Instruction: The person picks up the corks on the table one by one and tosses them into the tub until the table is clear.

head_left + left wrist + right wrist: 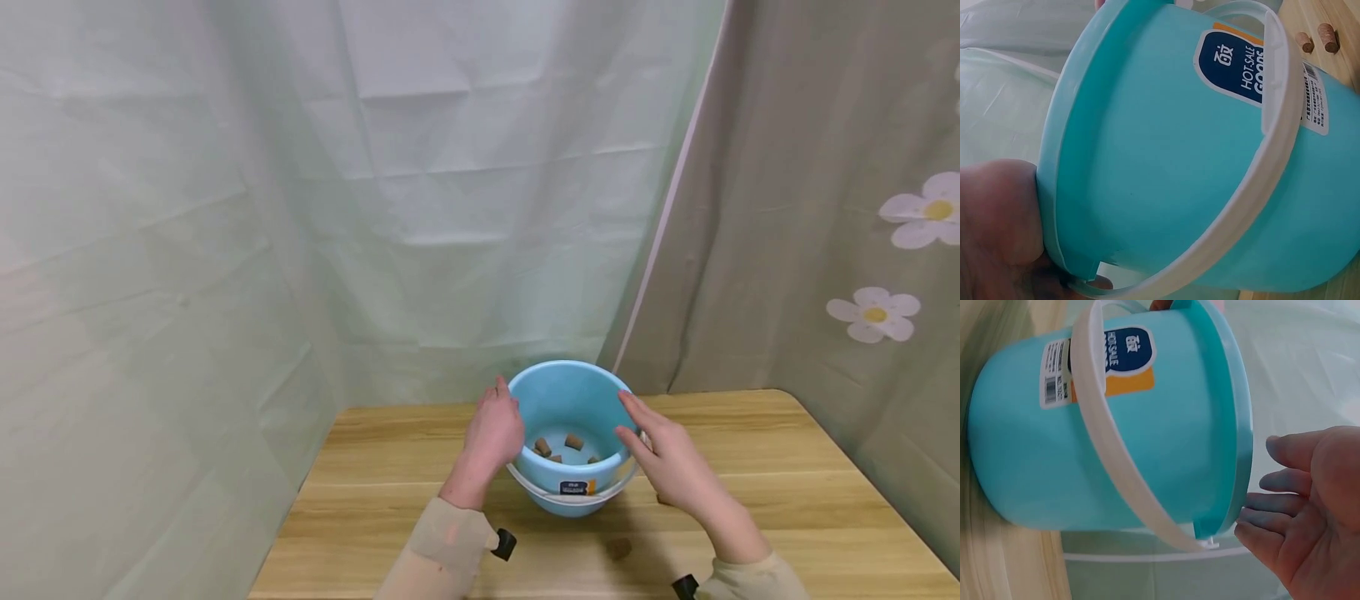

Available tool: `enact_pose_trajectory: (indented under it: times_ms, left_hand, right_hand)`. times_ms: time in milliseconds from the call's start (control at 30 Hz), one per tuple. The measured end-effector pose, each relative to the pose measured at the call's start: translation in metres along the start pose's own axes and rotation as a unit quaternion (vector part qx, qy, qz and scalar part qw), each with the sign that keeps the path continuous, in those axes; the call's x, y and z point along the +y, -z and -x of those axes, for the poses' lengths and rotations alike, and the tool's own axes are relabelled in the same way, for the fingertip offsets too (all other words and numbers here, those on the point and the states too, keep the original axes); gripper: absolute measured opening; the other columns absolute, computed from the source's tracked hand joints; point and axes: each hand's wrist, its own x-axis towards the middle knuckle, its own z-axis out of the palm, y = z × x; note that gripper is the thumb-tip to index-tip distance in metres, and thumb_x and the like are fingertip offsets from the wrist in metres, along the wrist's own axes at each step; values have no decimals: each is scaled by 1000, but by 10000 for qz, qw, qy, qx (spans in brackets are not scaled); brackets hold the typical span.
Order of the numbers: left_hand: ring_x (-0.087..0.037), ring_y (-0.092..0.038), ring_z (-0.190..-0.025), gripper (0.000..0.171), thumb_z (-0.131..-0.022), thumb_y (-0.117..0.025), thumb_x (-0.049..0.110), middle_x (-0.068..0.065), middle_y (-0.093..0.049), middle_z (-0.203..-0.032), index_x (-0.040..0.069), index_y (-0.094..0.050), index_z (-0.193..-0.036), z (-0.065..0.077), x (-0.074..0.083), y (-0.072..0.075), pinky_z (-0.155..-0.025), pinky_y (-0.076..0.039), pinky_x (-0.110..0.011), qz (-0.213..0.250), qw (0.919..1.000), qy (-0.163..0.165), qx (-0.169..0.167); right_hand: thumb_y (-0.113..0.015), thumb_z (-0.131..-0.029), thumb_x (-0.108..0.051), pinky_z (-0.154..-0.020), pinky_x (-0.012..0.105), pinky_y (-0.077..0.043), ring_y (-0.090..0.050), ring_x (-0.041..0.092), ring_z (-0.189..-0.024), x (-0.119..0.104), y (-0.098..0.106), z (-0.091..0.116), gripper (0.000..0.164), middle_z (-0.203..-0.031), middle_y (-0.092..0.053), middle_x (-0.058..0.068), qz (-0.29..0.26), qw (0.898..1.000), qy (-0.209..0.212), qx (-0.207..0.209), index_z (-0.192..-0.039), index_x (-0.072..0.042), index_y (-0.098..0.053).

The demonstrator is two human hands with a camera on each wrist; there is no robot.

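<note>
A light blue plastic bucket [555, 400] stands on the table, its white handle [1244, 194] hanging down along the near side. Several brown corks [573, 442] lie on the bucket's floor. At the left side, my left hand [495, 427] grips the rim, with fingers showing under it in the left wrist view. My right hand [667, 462] is at the opposite side of the rim. In the right wrist view its fingers [1266, 522] are spread and loosely bent, fingertips right at the rim, nothing held in the palm.
The wooden table [390, 467] has loose corks [1327, 39] in front of the bucket, partly in shadow. Pale curtains [465, 208] hang close behind the table, and a grey-brown curtain with white flowers [873, 315] covers the right side.
</note>
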Motion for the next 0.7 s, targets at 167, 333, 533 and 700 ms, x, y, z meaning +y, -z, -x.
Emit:
enact_pose_trajectory:
  times_ms: [167, 333, 533, 700]
  left_hand:
    - [-48, -56, -135, 54, -113, -47, 13, -37, -57, -144, -21, -38, -153, 0, -4, -1, -112, -50, -55, 37, 10000, 35, 84]
    - [-48, -58, -132, 54, -113, -47, 14, -37, -58, -142, -20, -38, -153, 1, -4, -1, -110, -52, -55, 54, 9999, 37, 120]
    - [-48, -55, -137, 55, -114, -46, 15, -36, -56, -146, -20, -36, -155, 3, -2, -1, -113, -49, -55, 120, 9999, 86, 43]
    - [-48, -56, -135, 55, -114, -46, 15, -36, -56, -145, -20, -36, -155, 4, 1, -1, -111, -50, -55, 85, 9999, 67, 53]
  right_hand:
    - [-59, -112, -22, -112, 68, -42, -43, 51, -147, 3, 6, 4, 57, -162, -44, 28, -107, 9997, -217, 99, -159, 7, -43]
    - [-58, -113, -24, -111, 72, -41, -42, 55, -146, 12, 13, 9, 57, -160, -45, 30, -146, 9989, -393, 226, -159, 7, -44]
    - [-56, -114, -25, -107, 74, -43, -55, 57, -134, 24, 28, 16, 55, -157, -47, 34, -92, 9978, -575, 307, -158, 6, -46]
    - [-50, -116, -33, -108, 75, -42, -58, 55, -130, 34, 38, 24, 59, -157, -45, 34, 28, 9953, -957, 175, -161, 4, -43]
